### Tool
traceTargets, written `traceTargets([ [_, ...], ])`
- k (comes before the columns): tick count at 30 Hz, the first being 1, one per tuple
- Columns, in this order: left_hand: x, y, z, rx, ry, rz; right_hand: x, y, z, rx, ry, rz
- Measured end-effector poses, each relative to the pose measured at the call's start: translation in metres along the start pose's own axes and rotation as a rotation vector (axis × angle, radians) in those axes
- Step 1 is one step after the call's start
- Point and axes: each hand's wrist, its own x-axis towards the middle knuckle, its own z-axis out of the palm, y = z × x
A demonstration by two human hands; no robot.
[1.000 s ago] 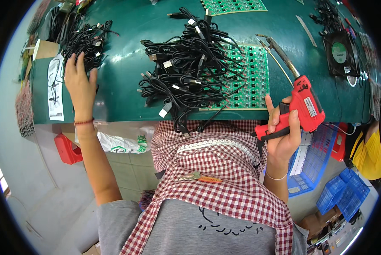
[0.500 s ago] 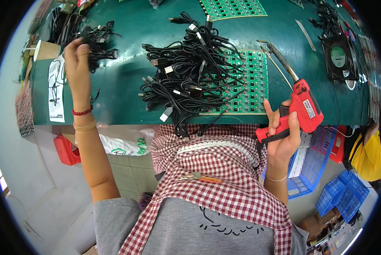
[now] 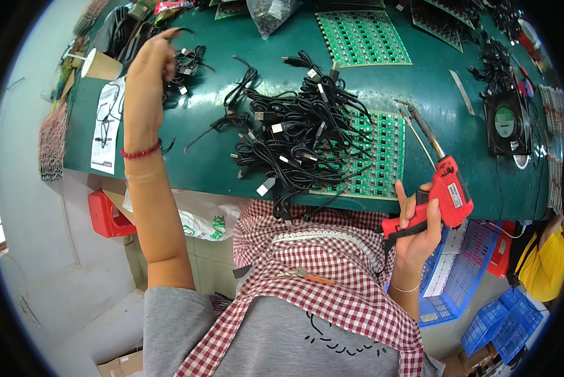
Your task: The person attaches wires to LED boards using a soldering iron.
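Observation:
My left hand (image 3: 149, 61) is stretched out over the far left of the table, its fingers pinched together. A short dark curve of black cable (image 3: 181, 29) shows at the fingertips; the rest is hidden. My right hand (image 3: 420, 220) grips a red soldering gun (image 3: 452, 200) by its handle, metal tip pointing up and away, apart from the boards. Between the hands lies a pile of black USB cables (image 3: 294, 132), partly covering a green circuit board panel (image 3: 389, 154). One loose cable (image 3: 235, 100) lies at the pile's left side.
More black cables (image 3: 191, 63) lie near my left hand, beside a paper cup (image 3: 103, 65) and a printed sheet (image 3: 108, 129). Another green board panel (image 3: 365, 39) and a clear bag (image 3: 272, 16) are farther back. A black fan (image 3: 507, 124) stands at the right.
The view has tilted, showing more of the table's far side. My left hand has moved farther away. A loose cable now lies left of the pile. The right hand keeps its grip.

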Motion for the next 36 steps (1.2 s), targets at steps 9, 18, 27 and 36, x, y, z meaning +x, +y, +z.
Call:
traceTargets([
  [9,-0.155,0.053,0.124,-0.959,-0.847,-0.897,-0.011,-0.025,0.040,-0.093,0.016,-0.013],
  [18,-0.176,0.050,0.141,-1.082,-0.737,-1.033,-0.014,-0.027,0.035,-0.324,-0.051,-0.111],
  [27,-0.199,0.039,0.153,-0.369,-0.689,-0.215,-0.017,-0.028,0.036,-0.507,-0.082,-0.084],
  [36,-0.194,0.028,0.168,-0.304,-0.490,-0.192,-0.018,-0.027,0.037,-0.411,-0.043,-0.028],
])
